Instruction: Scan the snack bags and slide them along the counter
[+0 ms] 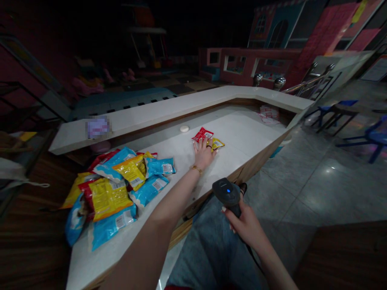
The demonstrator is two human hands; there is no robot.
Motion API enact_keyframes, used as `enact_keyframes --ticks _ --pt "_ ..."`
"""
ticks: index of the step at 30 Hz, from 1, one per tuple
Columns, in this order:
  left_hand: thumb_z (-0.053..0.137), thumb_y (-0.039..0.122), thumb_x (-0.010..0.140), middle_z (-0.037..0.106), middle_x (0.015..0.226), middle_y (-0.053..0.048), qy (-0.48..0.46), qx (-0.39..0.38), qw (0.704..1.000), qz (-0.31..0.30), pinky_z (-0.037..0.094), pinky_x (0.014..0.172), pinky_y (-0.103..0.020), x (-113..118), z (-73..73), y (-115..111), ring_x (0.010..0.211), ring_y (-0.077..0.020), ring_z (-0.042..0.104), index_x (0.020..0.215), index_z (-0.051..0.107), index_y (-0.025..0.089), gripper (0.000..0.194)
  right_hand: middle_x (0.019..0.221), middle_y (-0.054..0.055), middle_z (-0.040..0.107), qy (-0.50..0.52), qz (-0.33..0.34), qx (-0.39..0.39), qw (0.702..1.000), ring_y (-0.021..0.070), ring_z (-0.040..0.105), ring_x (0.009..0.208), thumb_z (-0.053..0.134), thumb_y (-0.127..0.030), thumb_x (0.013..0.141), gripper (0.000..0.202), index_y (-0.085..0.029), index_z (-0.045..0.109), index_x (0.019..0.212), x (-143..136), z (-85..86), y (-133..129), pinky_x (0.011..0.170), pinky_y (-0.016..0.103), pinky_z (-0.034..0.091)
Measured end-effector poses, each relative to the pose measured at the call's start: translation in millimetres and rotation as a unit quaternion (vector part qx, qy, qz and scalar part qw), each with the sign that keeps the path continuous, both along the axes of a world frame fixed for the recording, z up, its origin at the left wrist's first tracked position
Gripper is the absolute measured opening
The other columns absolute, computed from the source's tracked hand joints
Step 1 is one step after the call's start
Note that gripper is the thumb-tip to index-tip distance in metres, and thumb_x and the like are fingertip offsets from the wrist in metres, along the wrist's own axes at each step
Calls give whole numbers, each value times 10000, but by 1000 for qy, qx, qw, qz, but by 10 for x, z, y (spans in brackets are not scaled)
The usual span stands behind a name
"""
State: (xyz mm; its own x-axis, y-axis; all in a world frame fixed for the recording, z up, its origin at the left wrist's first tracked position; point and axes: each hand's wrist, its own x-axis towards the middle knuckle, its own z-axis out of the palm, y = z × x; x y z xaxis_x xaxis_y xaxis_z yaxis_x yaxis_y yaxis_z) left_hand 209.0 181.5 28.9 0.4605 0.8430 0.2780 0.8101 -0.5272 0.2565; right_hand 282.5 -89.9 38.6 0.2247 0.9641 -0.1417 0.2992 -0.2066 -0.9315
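Observation:
My left hand [204, 153] reaches over the white counter [238, 133], its fingers spread across a small yellow packet [218, 143] and the lower edge of a red packet [203, 134]. Whether it grips either one cannot be made out. My right hand [246, 221] is wrapped round the handle of a black barcode scanner [226, 192], which shows a blue light and is held above my lap, off the counter's front edge. A pile of yellow, blue and red snack bags [110, 197] lies on the counter at the left.
A raised white ledge [181, 105] runs along the counter's back. A round white object [184, 129] lies beneath it, and a red-and-white bundle [269, 114] sits at the far right end. Blue stools [376, 135] stand on the floor at the right.

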Motion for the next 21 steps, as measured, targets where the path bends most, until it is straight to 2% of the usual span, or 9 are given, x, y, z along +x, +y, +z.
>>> enact_keyframes --ticks 4,7,9,12,15,18,21 --pt "529 428 1019 285 1738 -155 21 17 1000 -14 129 1295 -677 -440 -17 -402 1596 -371 268 1640 369 187 685 510 -56 588 19 3 5 1000 177 614 422 640 -495 875 307 -210 586 977 -36 -47 -27 430 244 437" --pt "529 404 1021 282 1740 -154 46 39 998 0 128 1302 -661 -949 14 -698 1606 -350 263 1652 337 205 690 492 -51 597 26 18 1 999 178 617 417 636 -490 888 288 -212 592 948 -94 -84 -55 437 249 436" --pt "536 356 1015 278 1741 -159 72 59 996 13 118 1306 -651 -1308 62 -805 1610 -346 260 1644 354 207 672 491 -43 609 32 28 -1 999 180 625 421 634 -492 898 284 -212 599 928 -134 -97 -73 445 254 447" --pt "567 278 984 255 1743 -184 122 87 988 26 97 1308 -646 -1772 160 -820 1610 -356 262 1620 402 190 663 497 -36 621 41 33 1 999 184 631 425 648 -511 899 302 -213 607 923 -178 -96 -88 444 259 453" --pt "590 263 962 286 1725 -213 193 97 976 31 78 1308 -646 -2052 249 -738 1606 -374 266 1583 463 149 644 491 -38 616 47 32 5 998 186 628 420 671 -522 885 315 -214 615 920 -203 -87 -88 433 261 446" --pt "571 272 977 362 1676 -260 265 73 961 30 88 1301 -656 -2148 293 -649 1577 -404 322 1552 506 93 605 492 -38 616 49 29 9 998 187 629 420 685 -506 872 305 -212 626 923 -215 -89 -87 430 262 444" --pt "527 237 998 479 1589 -277 283 59 957 23 82 1294 -677 -2146 313 -581 1508 -410 431 1530 539 82 554 498 -42 618 53 31 14 998 181 626 419 675 -488 885 287 -211 630 944 -218 -93 -101 431 257 443"
